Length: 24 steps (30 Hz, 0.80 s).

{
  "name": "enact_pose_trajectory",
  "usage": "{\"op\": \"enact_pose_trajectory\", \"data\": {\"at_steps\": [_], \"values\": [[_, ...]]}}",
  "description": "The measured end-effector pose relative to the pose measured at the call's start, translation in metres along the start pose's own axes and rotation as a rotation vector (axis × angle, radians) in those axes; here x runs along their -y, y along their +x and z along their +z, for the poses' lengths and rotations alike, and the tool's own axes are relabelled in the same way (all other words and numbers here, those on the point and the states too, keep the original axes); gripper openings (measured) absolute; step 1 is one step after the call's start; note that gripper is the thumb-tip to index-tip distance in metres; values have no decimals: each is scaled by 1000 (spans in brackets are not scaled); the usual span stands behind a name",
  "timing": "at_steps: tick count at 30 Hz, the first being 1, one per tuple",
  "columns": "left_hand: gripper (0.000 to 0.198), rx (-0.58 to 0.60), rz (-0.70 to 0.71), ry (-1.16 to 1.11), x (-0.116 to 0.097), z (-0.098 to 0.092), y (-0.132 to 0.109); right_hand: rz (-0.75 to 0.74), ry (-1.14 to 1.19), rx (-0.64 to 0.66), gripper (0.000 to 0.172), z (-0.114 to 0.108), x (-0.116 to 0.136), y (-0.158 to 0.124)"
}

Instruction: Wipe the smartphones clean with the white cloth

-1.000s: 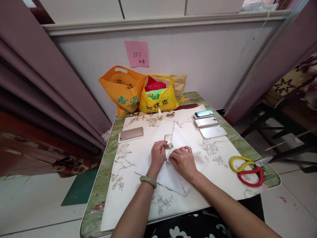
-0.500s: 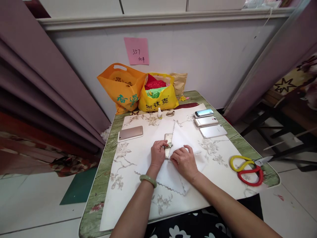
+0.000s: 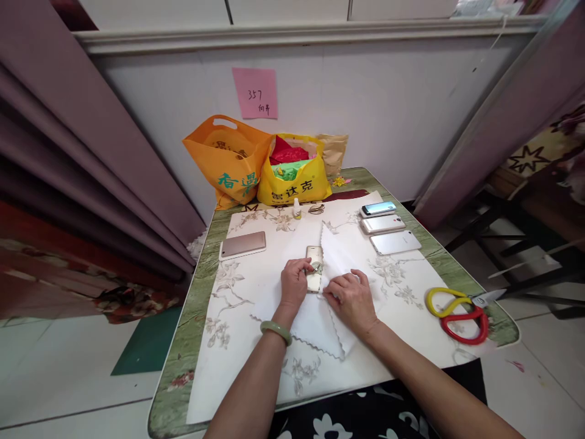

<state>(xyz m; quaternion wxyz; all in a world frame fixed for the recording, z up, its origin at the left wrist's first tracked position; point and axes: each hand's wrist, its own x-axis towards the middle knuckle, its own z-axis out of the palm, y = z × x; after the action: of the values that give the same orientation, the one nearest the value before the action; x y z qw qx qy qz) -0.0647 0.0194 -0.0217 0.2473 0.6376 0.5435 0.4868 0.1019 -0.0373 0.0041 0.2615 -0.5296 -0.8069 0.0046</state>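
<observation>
A light gold phone (image 3: 314,281) lies on a white cloth (image 3: 315,320) with zigzag edges, near the middle of the table. My left hand (image 3: 294,282), with a green bangle on the wrist, is closed at the phone's left side. Its fingertips meet a small round metallic object (image 3: 317,267) on top of the phone. At the lower right of the phone, my right hand (image 3: 350,297) pinches the cloth, whose right part is lifted and folded beside the phone.
Scissors (image 3: 461,314) with yellow and red handles lie right. Three phones (image 3: 382,224) sit back right, another phone (image 3: 243,244) left. A small bottle (image 3: 297,208), glasses (image 3: 316,208), an orange bag (image 3: 228,158) and a yellow bag (image 3: 295,183) stand or lie at the back.
My right hand has moved slightly right with the cloth's edge, and more of the gold phone shows. The left hand stays at the round object. The whole view has shifted slightly.
</observation>
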Motion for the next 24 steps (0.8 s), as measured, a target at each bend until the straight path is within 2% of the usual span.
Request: {"op": "enact_pose_trajectory", "data": {"at_steps": [7,12,17,20,24], "values": [[33,6,-29,3,-2,-2,1,-102,-28,31,15,19,27,27],[33,9,-12,13,-2,-3,0,-129,4,4,15,15,14,16],[34,7,-5,1,0,-1,0,-51,19,11,17,-3,-6,-2],[34,-2,-4,2,0,-1,1,-50,-1,26,18,-4,-1,3],[33,-2,-5,24,-2,-2,1,-97,-26,48,17,9,18,21]]}}
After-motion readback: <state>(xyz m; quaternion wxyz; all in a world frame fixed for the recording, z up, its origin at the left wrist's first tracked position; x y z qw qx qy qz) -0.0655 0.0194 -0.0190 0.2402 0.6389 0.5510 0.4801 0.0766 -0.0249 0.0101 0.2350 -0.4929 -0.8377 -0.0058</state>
